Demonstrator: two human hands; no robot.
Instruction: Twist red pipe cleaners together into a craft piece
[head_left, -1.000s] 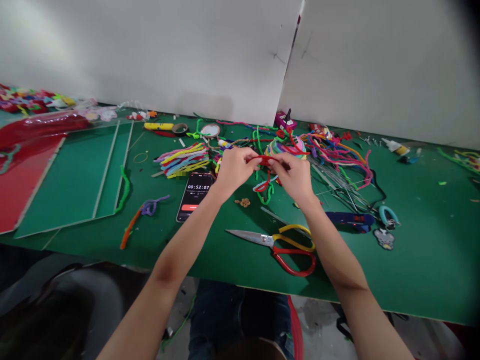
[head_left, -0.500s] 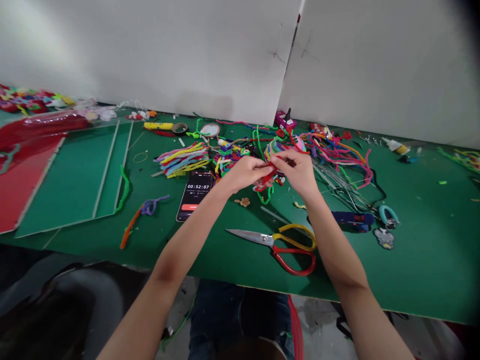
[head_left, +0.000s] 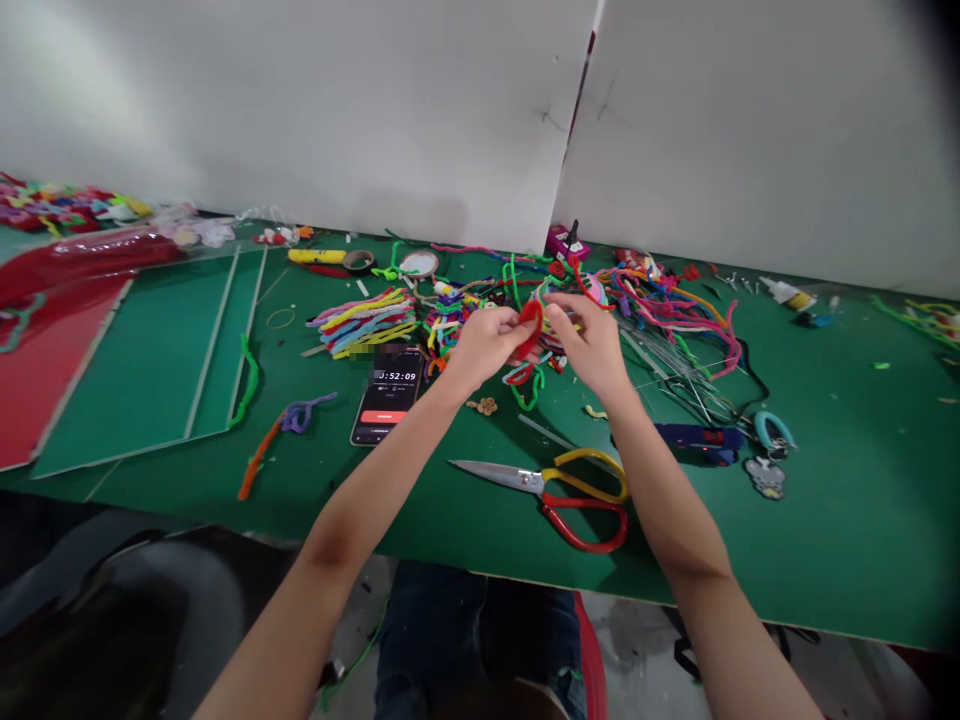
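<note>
Over the middle of the table, a curved piece of red pipe cleaner (head_left: 532,326) is pinched between the thumb and fingers of my left hand (head_left: 484,347). From the other side my right hand (head_left: 592,335) closes its thumb and fingertips at the edge of the same piece; its contact point is partly hidden. Just behind both hands lies a tangle of coloured pipe cleaners (head_left: 637,290). Closer to me rest scissors (head_left: 525,481) with one yellow and one red handle. A small tan flower (head_left: 487,406) sits below my left hand.
A phone (head_left: 384,405) showing a timer lies left of centre, by a bundle of cut pipe cleaners (head_left: 364,322). A dark blue glue gun (head_left: 694,440) is at right. An orange and purple piece (head_left: 262,456) and green panels (head_left: 142,350) are at left. White boards stand behind.
The red pipe cleaner has turned and now shows as a wider curved loop. My right thumb and fingers have shifted slightly away from my left hand. The scissors remain in place.
</note>
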